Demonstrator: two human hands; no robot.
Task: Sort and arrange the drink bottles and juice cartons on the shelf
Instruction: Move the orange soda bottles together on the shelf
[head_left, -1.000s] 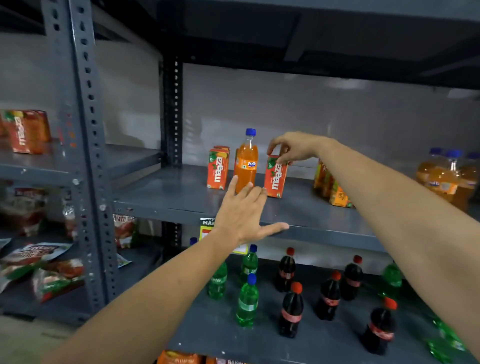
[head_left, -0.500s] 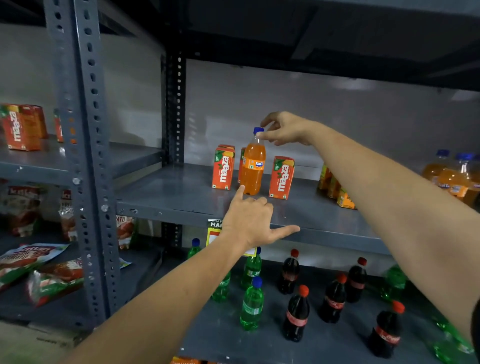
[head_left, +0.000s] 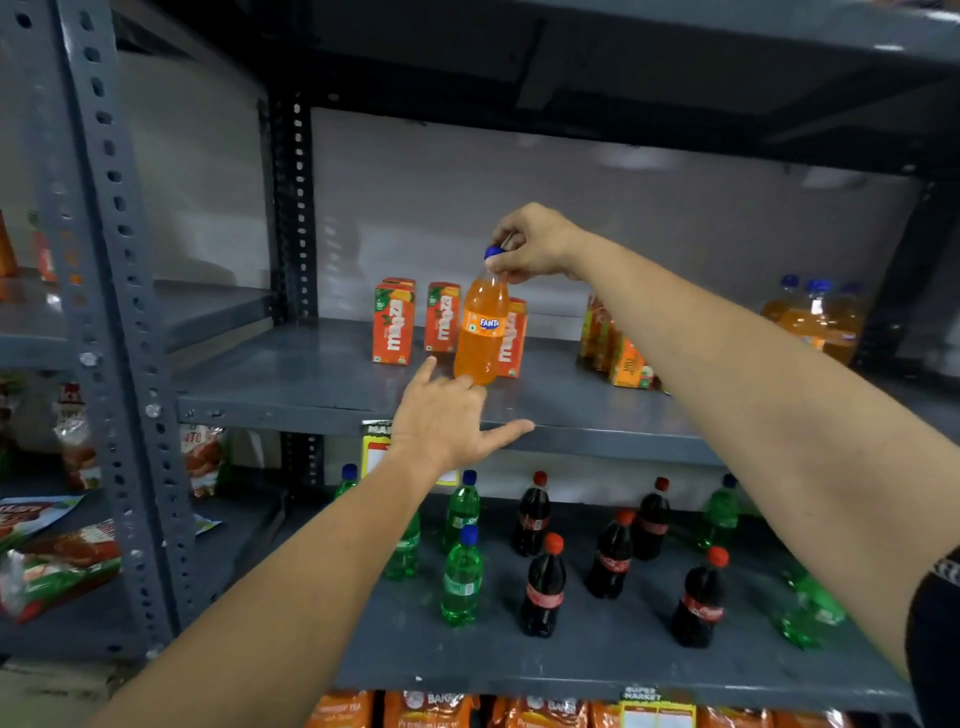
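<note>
An orange Fanta bottle (head_left: 480, 332) with a blue cap hangs tilted over the grey middle shelf (head_left: 322, 384). My right hand (head_left: 535, 244) is shut on its cap and neck. Three orange Maaza juice cartons stand behind it: one at the left (head_left: 393, 323), one in the middle (head_left: 441, 317), one partly hidden behind the bottle (head_left: 513, 338). My left hand (head_left: 447, 415) is spread open just below the bottle's base, fingers near the shelf's front edge, holding nothing. More juice cartons (head_left: 618, 348) lie jumbled to the right.
Several orange bottles (head_left: 818, 317) stand at the shelf's far right. On the lower shelf stand green bottles (head_left: 461, 582) and dark cola bottles (head_left: 543, 587). A perforated steel post (head_left: 104, 291) rises at the left, with snack packets (head_left: 57, 566) beyond it.
My right hand left the carton, moved up to the Fanta bottle's cap and closed on it. The bottle has shifted right and forward, now in front of the right carton. My left hand stayed open.
</note>
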